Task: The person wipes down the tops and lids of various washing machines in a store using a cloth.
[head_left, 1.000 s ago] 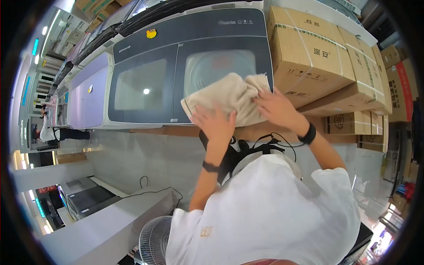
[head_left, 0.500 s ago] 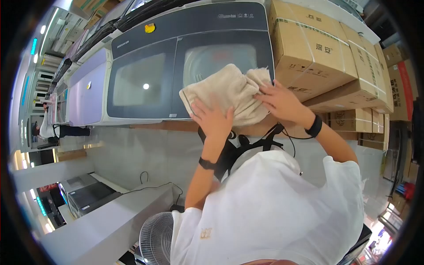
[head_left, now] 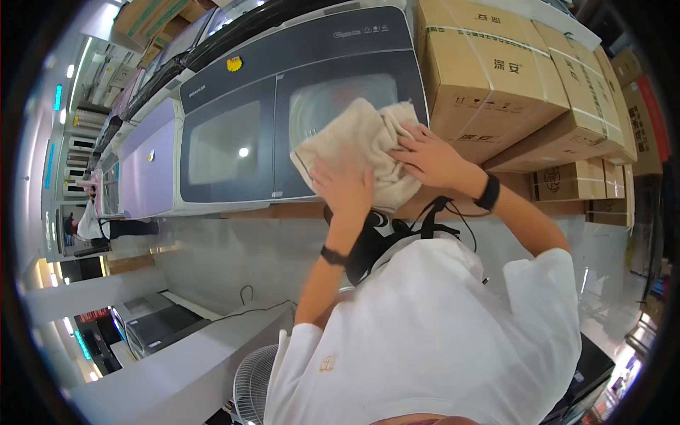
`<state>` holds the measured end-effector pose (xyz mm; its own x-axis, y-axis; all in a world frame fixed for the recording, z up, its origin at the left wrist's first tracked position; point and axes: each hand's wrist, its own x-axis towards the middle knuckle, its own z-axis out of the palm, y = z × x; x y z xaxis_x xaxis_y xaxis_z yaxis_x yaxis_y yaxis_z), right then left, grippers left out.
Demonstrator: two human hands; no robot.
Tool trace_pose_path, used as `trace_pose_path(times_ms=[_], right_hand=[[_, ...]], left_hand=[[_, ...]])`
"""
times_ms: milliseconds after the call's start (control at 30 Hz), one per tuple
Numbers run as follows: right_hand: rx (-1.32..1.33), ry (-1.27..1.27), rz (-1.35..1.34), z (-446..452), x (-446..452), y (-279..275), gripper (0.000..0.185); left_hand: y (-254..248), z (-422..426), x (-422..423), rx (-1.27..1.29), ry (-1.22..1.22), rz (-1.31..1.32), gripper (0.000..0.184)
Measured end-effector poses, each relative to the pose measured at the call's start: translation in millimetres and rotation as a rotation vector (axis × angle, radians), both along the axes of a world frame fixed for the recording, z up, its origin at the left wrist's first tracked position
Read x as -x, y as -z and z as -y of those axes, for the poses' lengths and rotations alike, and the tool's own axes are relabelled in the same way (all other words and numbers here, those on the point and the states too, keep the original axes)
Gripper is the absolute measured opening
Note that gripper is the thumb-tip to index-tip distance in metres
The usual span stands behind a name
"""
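Note:
A beige cloth lies rumpled over the right lid and front edge of a dark-topped twin-tub washing machine. My left hand rests on the cloth's near left part, fingers spread and slightly blurred. At the right side of the cloth, my right hand has its fingers pressed into bunched folds, gripping them. Part of the right window is covered by the cloth. A yellow sticker marks the machine's back panel.
Strapped cardboard boxes stand close on the right. A purple-lidded washer adjoins on the left. Behind me are a white ledge and a wire-caged fan. Another person is far to the left.
The view has shifted slightly. The cloth's right end is drawn in a little under my right hand, and my left hand stays on the cloth with small movement.

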<state>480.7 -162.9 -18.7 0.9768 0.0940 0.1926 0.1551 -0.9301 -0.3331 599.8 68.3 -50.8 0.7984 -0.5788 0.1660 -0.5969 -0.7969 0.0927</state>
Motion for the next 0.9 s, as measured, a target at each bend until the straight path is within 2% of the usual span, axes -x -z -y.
trace_pose_path(times_ms=[133, 233, 267, 300, 367, 400, 467, 533, 633, 667, 733, 800, 867, 900], right_hand=[[0.079, 0.039, -0.072, 53.7, -6.2, 9.5, 0.040], [0.049, 0.149, -0.108, 105.4, -63.3, 16.4, 0.044], [0.065, 0.230, -0.108, 108.1, -85.6, 13.8, 0.045], [0.093, 0.226, 0.000, 108.1, -100.0, 21.2, 0.047], [0.114, 0.170, -0.130, 77.4, -105.5, -4.0, 0.048], [0.124, 0.143, -0.194, 62.1, -100.3, -13.6, 0.049], [0.191, -0.021, -0.149, 30.4, -77.8, -3.0, 0.050], [0.074, -0.182, -0.113, 12.5, -30.2, -1.7, 0.049], [-0.037, -0.194, -0.136, 29.2, 10.4, -6.0, 0.048], [0.004, -0.128, -0.155, 42.7, 7.2, -4.8, 0.048], [0.076, -0.009, -0.194, 74.1, -21.0, 2.0, 0.048], [0.029, 0.067, -0.103, 91.6, -62.0, 2.0, 0.048], [0.165, 0.126, -0.055, 88.7, -106.8, 0.5, 0.051], [0.205, 0.071, -0.068, 78.4, -121.2, -2.2, 0.052]], left_hand=[[-8.0, -4.9, 1.3, -0.056, 0.075, 0.019, 0.084], [2.0, 22.7, -52.2, -0.018, 0.141, -0.030, 0.078], [-1.7, 37.2, -66.2, -0.017, 0.103, -0.064, 0.076], [-10.5, 51.7, -79.2, -0.016, 0.062, -0.095, 0.075], [-20.4, 56.8, -79.1, -0.019, 0.005, -0.146, 0.073], [-23.5, 54.7, -73.8, -0.020, -0.011, -0.165, 0.072], [-25.9, 43.5, -57.1, -0.035, -0.036, -0.162, 0.071], [-23.2, 11.6, -21.8, -0.075, -0.050, -0.130, 0.071], [-24.1, -30.4, 1.9, -0.032, -0.011, -0.103, 0.070], [-23.4, -30.9, -5.2, -0.016, -0.006, -0.110, 0.070], [-19.3, -27.2, -25.1, 0.001, -0.007, -0.131, 0.069], [-27.8, 4.5, -58.0, -0.017, -0.043, -0.226, 0.072], [-26.3, 38.2, -76.8, 0.019, -0.205, -0.208, 0.072], [-27.4, 46.2, -81.3, 0.020, -0.226, -0.210, 0.072]])
